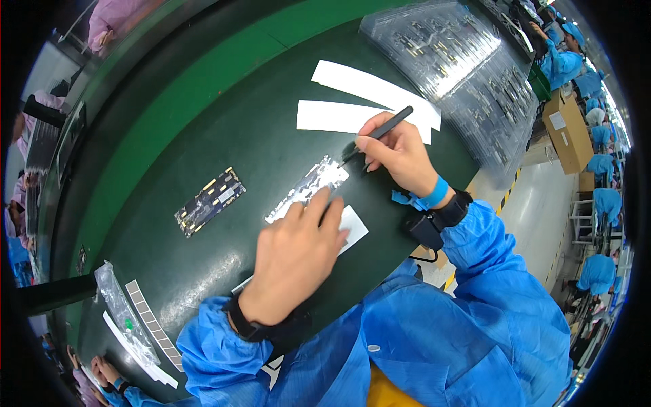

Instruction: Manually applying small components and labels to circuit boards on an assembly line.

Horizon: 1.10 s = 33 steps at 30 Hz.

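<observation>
My right hand (401, 153) grips a pair of black tweezers (391, 125), their tips slanting down to the far right end of a circuit board (313, 182). That board is narrow, with a bright silvery glare over its top. My left hand (298, 249) reaches across its near end, fingers apart and stretched toward the board; I cannot tell how firmly they touch. Part of the board is hidden under those fingers. Beside my left fingertips lies a white sheet or card (354, 229), partly covered by the hand. Further left, a second dark board (210, 201) with gold contacts rests on the green mat.
White paper strips (359, 117) lie beyond my right hand. Clear plastic trays of boards (454, 57) are stacked at the far right. Near left are a strip of grey labels (154, 325) and a clear plastic bag (122, 305). Another person's hands (104, 372) show at lower left.
</observation>
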{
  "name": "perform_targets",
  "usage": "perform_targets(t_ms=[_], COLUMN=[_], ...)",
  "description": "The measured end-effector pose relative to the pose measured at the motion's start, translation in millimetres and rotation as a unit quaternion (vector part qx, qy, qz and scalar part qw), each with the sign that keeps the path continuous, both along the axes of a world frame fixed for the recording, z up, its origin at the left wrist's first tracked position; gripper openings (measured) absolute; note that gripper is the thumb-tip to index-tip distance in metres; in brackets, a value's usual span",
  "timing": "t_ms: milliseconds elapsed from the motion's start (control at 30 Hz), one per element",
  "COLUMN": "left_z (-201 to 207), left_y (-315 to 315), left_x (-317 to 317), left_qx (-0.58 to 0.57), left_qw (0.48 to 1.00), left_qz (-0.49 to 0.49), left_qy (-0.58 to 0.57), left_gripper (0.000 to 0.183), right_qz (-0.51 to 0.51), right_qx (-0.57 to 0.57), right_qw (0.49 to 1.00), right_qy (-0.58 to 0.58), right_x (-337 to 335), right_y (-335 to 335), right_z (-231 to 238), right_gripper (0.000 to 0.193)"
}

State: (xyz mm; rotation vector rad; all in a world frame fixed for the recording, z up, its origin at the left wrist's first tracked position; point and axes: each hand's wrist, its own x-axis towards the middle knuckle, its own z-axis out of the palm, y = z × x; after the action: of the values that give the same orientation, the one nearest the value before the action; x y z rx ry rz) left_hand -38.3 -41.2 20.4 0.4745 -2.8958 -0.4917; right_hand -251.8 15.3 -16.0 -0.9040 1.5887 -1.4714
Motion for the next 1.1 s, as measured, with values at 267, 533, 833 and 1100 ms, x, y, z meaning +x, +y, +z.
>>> perform_targets(t_ms=[267, 533, 833, 1100], left_z=[-29, -31, -31, -32], left_y=[-15, -17, -16, -16], left_x=[-4, -8, -7, -12], left_qx=[-0.091, -0.087, -0.087, -0.082], left_qw=[0.995, 0.995, 0.995, 0.995], left_qz=[0.033, 0.037, 0.039, 0.042], left_qy=[0.006, 0.034, 0.033, 0.030], left_gripper=[0.037, 0.037, 0.036, 0.042], right_qz=[0.039, 0.060, 0.060, 0.059], right_qx=[0.004, 0.009, 0.027, 0.028], right_qw=[0.999, 0.998, 0.997, 0.995], right_qy=[-0.020, 0.028, 0.046, 0.073], right_x=[-3, -3, -1, -2], right_y=[-1, -1, 0, 0], right_z=[-8, -8, -6, -7], right_gripper=[0.013, 0.012, 0.011, 0.011])
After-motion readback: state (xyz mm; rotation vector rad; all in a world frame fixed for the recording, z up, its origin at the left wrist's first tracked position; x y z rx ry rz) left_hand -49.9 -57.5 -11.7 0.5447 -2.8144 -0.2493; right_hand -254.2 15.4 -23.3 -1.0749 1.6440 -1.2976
